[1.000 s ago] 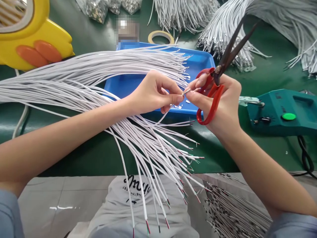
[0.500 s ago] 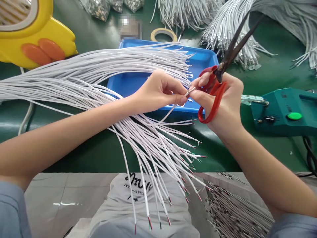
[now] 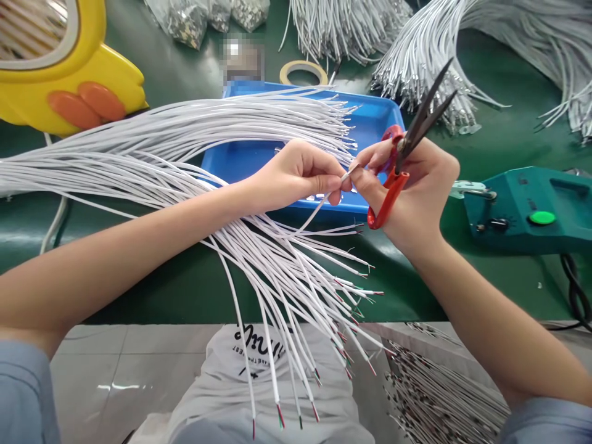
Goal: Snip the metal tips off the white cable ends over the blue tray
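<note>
Between thumb and fingers, my left hand (image 3: 289,176) pinches a white cable (image 3: 318,208) close to its end. My right hand (image 3: 416,194) meets it there, its thumb and forefinger closed at the cable's tip. Red-handled scissors (image 3: 404,148) hang on the right hand's fingers, their dark blades slightly apart and pointing up and away from the cable. Below my left forearm, a bundle of white cables (image 3: 277,265) fans toward the table edge, with red, green and dark wire ends showing. Another cable bundle (image 3: 259,117) lies across the blue tray (image 3: 377,114), behind the hands.
A yellow duck-shaped object (image 3: 115,71) stands at the far left. A roll of tape (image 3: 303,65), bags of small metal parts (image 3: 187,24) and more grey-white cables (image 3: 416,55) lie at the back. To the right is a green machine (image 3: 527,209) with a bright green button.
The scissors have turned in my right hand, their blades swinging down and left and closing somewhat. Both hands stay together at the cable end, which now shows less beyond the fingers.
</note>
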The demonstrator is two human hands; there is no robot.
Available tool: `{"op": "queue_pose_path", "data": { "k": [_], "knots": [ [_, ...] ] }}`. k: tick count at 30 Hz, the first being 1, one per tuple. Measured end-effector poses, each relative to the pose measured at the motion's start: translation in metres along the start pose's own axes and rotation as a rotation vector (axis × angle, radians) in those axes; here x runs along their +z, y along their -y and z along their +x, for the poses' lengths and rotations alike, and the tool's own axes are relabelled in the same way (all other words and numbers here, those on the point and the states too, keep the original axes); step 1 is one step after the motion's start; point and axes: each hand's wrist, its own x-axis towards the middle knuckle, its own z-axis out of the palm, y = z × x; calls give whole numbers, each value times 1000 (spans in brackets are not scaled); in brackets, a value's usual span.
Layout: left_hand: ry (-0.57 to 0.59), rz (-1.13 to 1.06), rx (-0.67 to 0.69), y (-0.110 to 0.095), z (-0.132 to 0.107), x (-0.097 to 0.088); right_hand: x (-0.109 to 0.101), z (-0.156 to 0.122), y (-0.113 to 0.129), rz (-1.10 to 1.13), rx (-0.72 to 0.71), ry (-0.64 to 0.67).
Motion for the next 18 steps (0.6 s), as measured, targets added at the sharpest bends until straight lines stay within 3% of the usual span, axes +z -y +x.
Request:
{"op": "queue_pose_path", "data": {
  "k": [8, 18],
  "knots": [
    [-184, 43, -7, 2, 0, 3, -6, 0, -4, 104, 79, 2],
    [-155, 222, -15, 2, -1, 4, -4, 0, 3, -45, 128, 41]
  ]
}}
